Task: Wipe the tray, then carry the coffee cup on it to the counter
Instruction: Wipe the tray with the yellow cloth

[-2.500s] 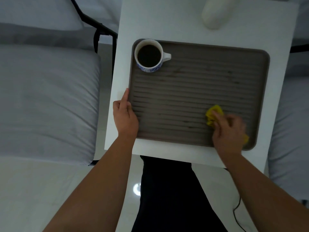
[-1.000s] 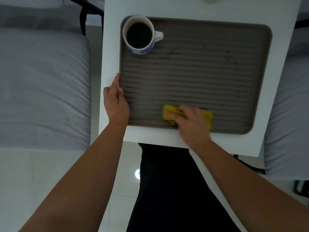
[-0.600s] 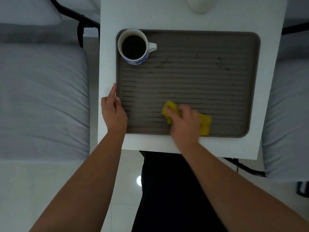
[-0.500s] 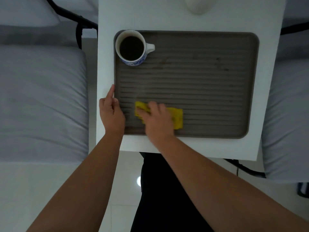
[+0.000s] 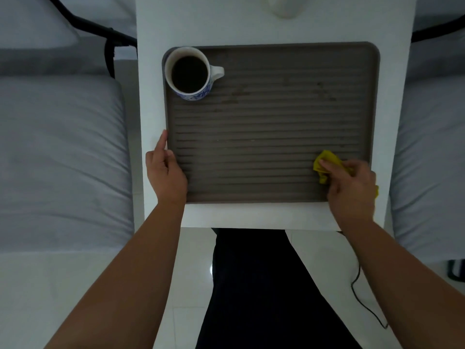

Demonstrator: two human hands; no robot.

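Observation:
A ribbed grey-brown tray (image 5: 271, 127) lies on a small white table (image 5: 251, 26). A white cup with blue pattern (image 5: 189, 73), full of dark coffee, stands in the tray's far left corner, handle pointing right. My left hand (image 5: 166, 175) grips the tray's near left edge, index finger stretched along the rim. My right hand (image 5: 351, 187) presses a crumpled yellow cloth (image 5: 325, 163) onto the tray's near right corner. Faint dark stains show on the tray's far part.
Grey-sheeted beds flank the table: one on the left (image 5: 60, 157), one on the right (image 5: 427, 159). A white rounded object (image 5: 286, 6) sits at the table's far edge. A black cable (image 5: 362, 293) trails on the white floor, and black metal frame bars (image 5: 100, 34) run behind.
My right hand has swept the yellow cloth from the near left part of the tray across to its near right corner. My left hand and the cup stay where they were.

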